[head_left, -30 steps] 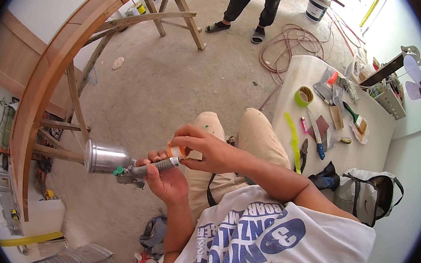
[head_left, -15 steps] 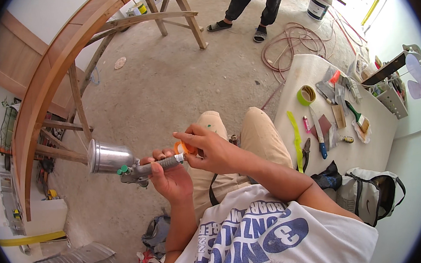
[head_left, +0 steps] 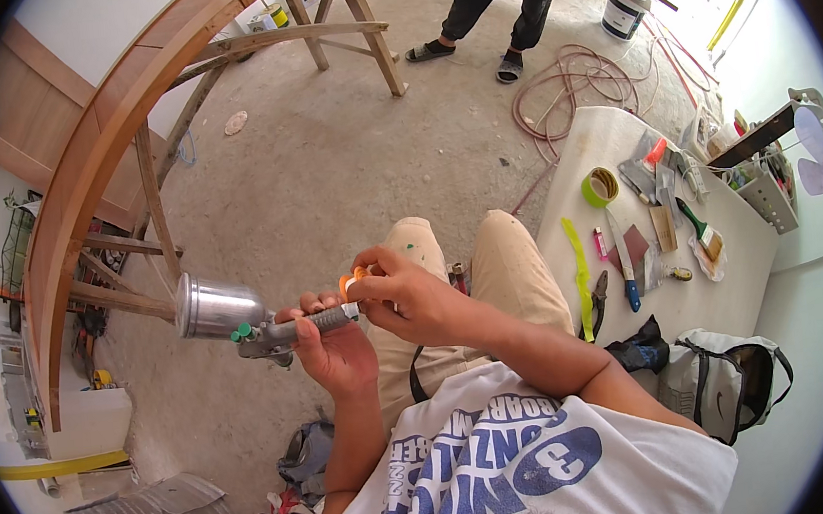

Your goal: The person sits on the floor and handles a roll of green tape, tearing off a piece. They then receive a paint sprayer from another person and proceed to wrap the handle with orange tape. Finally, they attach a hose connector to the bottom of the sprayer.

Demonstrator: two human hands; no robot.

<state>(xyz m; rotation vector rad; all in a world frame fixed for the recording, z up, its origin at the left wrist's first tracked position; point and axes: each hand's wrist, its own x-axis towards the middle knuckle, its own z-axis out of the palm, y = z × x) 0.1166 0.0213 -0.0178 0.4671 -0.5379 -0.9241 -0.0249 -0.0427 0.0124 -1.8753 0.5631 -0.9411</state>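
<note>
The left hand [head_left: 336, 347] was clenched around the handle of a spray gun [head_left: 271, 330], held over the lap above the floor [head_left: 345, 165]. The right hand [head_left: 405, 292] pinched a small orange piece [head_left: 350, 280] at the handle's end — seemingly a fitting, not yet clearly seated or off. The gun lay roughly level, long axis left to right, its metal cup [head_left: 215, 308] and nozzle end toward the person's left — handle end toward the right hand.

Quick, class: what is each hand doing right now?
Left hand: closed around the handle of the metal spray gun.
Right hand: fingers pinched on a small orange piece at the handle's end.
</note>
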